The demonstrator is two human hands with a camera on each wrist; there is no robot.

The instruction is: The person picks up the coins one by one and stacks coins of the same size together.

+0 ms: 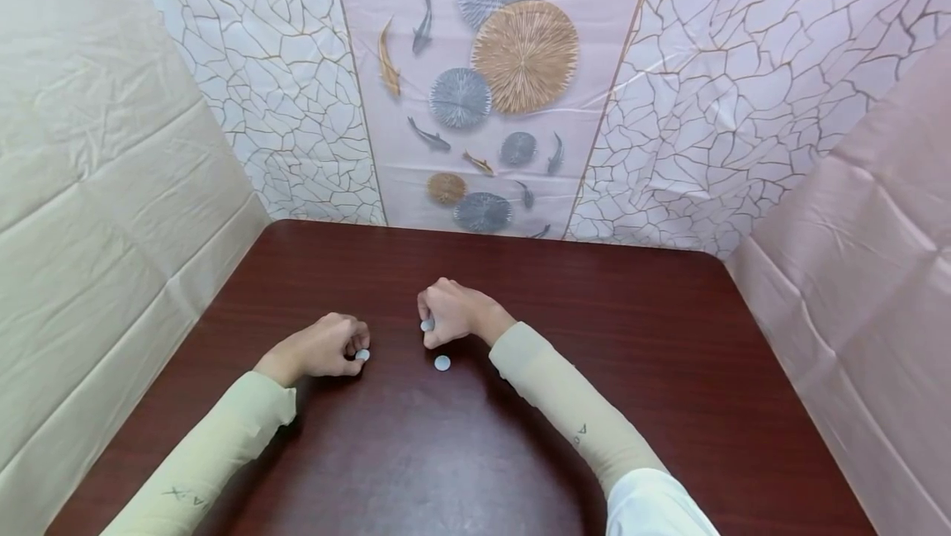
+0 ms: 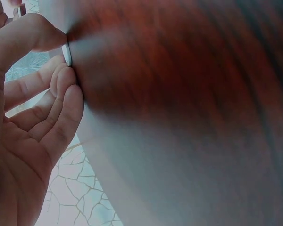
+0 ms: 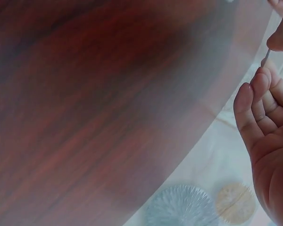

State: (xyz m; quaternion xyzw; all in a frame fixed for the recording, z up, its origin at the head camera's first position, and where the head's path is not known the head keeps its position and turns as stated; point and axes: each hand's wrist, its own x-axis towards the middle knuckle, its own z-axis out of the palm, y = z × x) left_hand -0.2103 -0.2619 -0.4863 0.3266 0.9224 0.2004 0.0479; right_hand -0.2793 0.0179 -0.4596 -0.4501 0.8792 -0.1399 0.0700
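Three small white discs show in the head view. My left hand pinches one white disc by its edge between thumb and fingers, low over the table. In the left wrist view that disc appears edge-on; whether it touches the tabletop I cannot tell. Farther back and to the right, my right hand pinches a second disc, also edge-on in the right wrist view. A third disc lies flat on the table, just in front of the right hand, touched by neither hand.
The dark red-brown wooden table has a glossy top and rounded far corners. Behind it hangs a patterned curtain with fish and round motifs. Pale cloth hangs along the left side, and pinkish cloth along the right.
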